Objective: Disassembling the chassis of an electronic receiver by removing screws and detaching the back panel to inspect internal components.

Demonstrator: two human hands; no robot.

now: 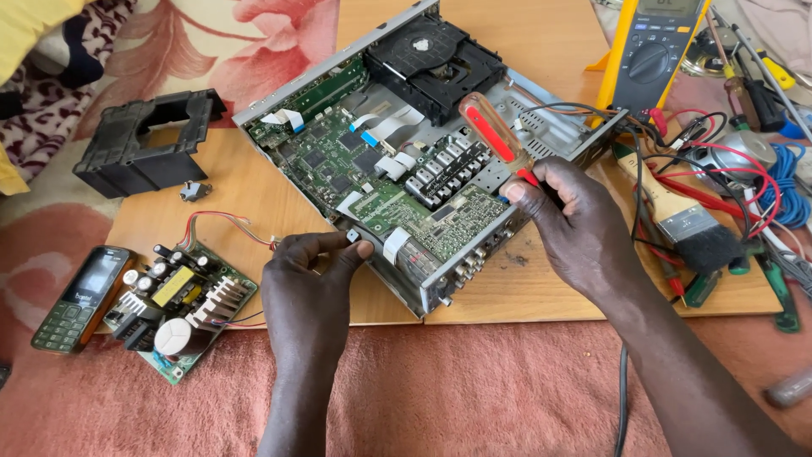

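Bright, even daylight fills the scene, with soft, short shadows under the hands. The picture is sharp in the middle; the tools at the far right edge look slightly blurred and stretched.

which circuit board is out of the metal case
The small green power board with the yellow transformer, lying loose on the wooden board beside the mobile phone. The larger green board sits inside the open chassis.

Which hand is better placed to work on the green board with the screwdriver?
Right. The right hand already holds the screwdriver over the board. The left hand pinches a small part at the chassis edge.
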